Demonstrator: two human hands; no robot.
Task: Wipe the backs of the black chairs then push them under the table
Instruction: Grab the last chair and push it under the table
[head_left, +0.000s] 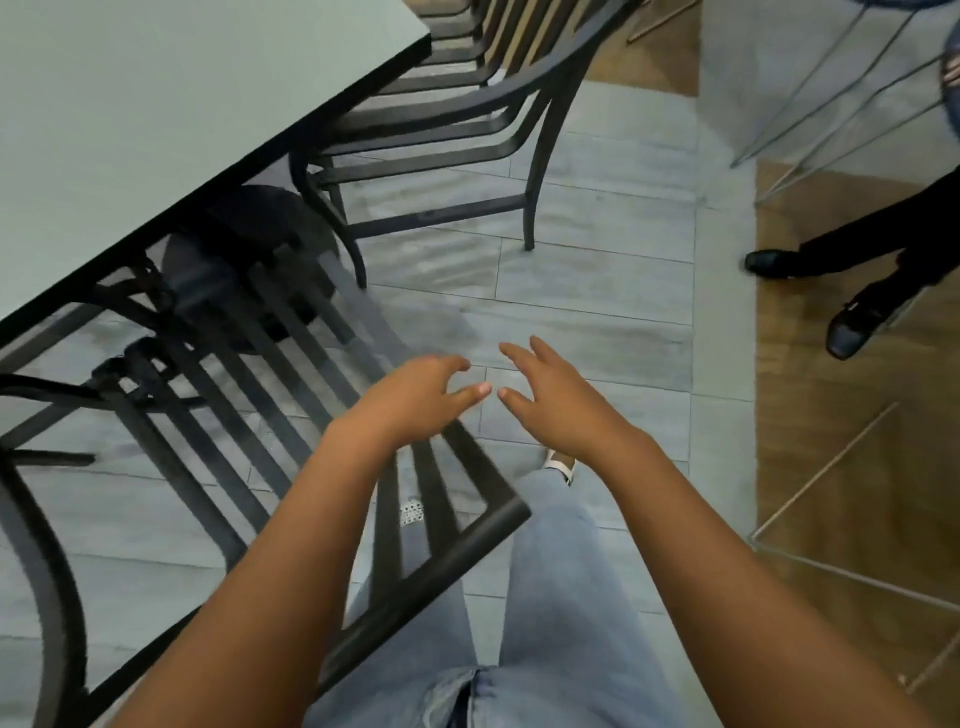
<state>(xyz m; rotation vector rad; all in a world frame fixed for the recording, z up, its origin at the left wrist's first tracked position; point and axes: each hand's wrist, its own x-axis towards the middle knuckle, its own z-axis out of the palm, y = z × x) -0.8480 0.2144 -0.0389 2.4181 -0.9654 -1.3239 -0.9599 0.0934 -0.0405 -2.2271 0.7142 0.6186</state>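
Note:
A black slatted chair (291, 395) stands right in front of me, its top rail (431, 577) crossing below my forearms and its seat partly under the grey table (156, 114). My left hand (421, 395) hovers open above the slats, fingers spread, holding nothing. My right hand (556, 395) is open beside it over the floor, fingertips nearly meeting the left's. No cloth is visible. A second black chair (467, 119) stands farther along the table edge, tucked partly under it. More chair backs line up beyond it.
Grey floor tiles (597, 270) lie to the right of the chairs. Another person's legs in black shoes (852, 312) stand at the right, on a brown floor. Thin metal stool legs (831, 93) rise at the upper right and lower right.

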